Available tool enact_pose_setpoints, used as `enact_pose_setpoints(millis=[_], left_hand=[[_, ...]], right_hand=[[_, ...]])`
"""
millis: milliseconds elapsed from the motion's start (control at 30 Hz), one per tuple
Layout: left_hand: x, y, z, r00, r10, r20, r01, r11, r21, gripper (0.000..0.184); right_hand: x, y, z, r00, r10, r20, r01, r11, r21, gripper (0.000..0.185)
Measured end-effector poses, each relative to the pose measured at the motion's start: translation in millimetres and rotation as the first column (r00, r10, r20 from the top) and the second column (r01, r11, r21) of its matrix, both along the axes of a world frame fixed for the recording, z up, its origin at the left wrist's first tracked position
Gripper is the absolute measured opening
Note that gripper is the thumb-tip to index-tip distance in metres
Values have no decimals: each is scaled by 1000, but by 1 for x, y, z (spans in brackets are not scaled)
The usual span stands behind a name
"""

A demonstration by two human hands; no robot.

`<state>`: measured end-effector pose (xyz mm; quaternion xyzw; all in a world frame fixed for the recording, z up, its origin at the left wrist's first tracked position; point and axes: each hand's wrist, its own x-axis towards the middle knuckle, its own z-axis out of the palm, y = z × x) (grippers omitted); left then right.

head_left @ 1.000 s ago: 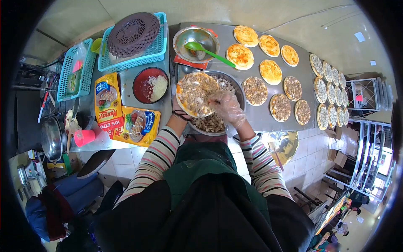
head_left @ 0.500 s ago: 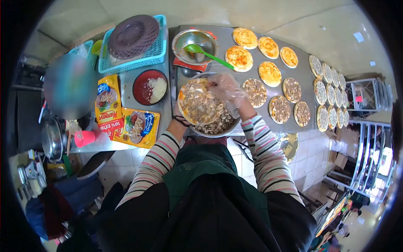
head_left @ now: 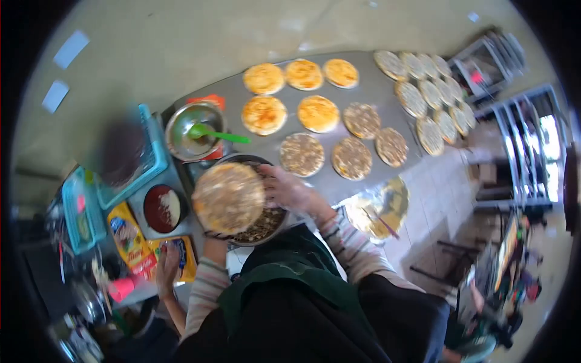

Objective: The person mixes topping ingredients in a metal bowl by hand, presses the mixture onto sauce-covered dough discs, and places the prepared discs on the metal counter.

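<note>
Behind the grey metal tabletop (head_left: 366, 91), a pale wall curves across the view. The topped round (head_left: 229, 198) sits over the large bowl (head_left: 270, 236), its surface facing up, with the small metal bowl (head_left: 175, 140) at its 11 o'clock. The left hand (head_left: 215, 243) holds it from below, fingers hidden; the gloved right hand (head_left: 295, 192) is at its 3 o'clock edge, its finger spread too blurred to tell. The round is probably light, slightly bendy, with loose crumbs; it suits a flat palm under its centre, kept level.
</note>
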<state>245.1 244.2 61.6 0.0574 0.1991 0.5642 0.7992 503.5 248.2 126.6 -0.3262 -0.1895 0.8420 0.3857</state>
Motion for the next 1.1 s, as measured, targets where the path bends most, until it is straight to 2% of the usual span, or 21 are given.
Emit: enact_pose_setpoints(millis=[33,67,133,233,300,333,367,400,433,467,500,533,567,633,667,733,833,933,967,1033,1100], left_hand=[[20,-3,2,1000,-15,-9,15,1000,-10,38],[44,-7,7,1000,-20,1,20,1000,-21,36],[96,-3,18,997,-34,69,35,999,-14,32],[190,35,32,990,-42,135,41,999,14,28],[240,71,35,988,-87,125,94,994,-53,25],[260,89,28,974,-197,112,212,967,-141,33],[278,106,20,975,-189,114,204,968,-144,33],[296,121,16,969,-200,-146,195,980,-44,34],[315,136,10,901,-176,-397,214,975,53,35],[321,135,9,903,-180,-391,214,976,45,35],[334,144,14,760,-237,-605,339,939,57,34],[336,154,14,555,-250,-793,450,892,34,33],[341,162,12,403,-234,-885,519,855,10,32],[334,166,7,261,-190,-947,537,843,-21,29],[334,165,2,250,-178,-952,526,850,-21,28],[334,152,-9,312,-202,-928,513,858,-14,26],[310,156,-35,517,-316,-795,414,906,-91,24],[313,179,-65,661,-332,-673,238,943,-232,22],[298,182,-65,543,-364,-757,17,906,-423,23],[308,191,-56,581,-348,-736,-150,843,-516,24],[309,198,-63,576,-355,-736,-113,857,-502,26]], right_hand=[[10,-2,-6,969,6,-249,11,998,70,71],[18,-4,-5,954,5,-300,6,999,35,72],[32,-7,-6,986,-26,-162,14,997,-75,73],[70,8,-19,1000,13,-13,-14,995,-99,75],[91,26,-28,999,43,26,-40,994,-103,76],[107,33,-36,998,42,50,-37,994,-99,77],[124,40,-41,997,37,64,-30,994,-103,77],[138,47,-44,997,28,74,-20,994,-104,78],[150,52,-47,996,17,88,-8,995,-100,79],[156,52,-49,995,8,95,3,994,-109,79],[167,58,-51,994,1,105,11,994,-111,80],[174,61,-55,994,0,113,13,994,-110,81],[184,66,-55,993,-6,115,18,994,-104,81],[211,72,-57,990,-45,134,57,995,-87,83],[230,73,-57,985,-88,147,100,992,-74,83],[274,69,-51,952,-255,169,268,962,-59,85],[333,63,-49,830,-541,135,550,834,-38,87],[395,85,-62,701,-712,54,713,701,-15,89],[415,92,-67,666,-746,35,746,666,-11,90],[454,110,-77,620,-784,9,784,620,-11,91],[483,131,-91,612,-791,-27,790,612,-27,92]])
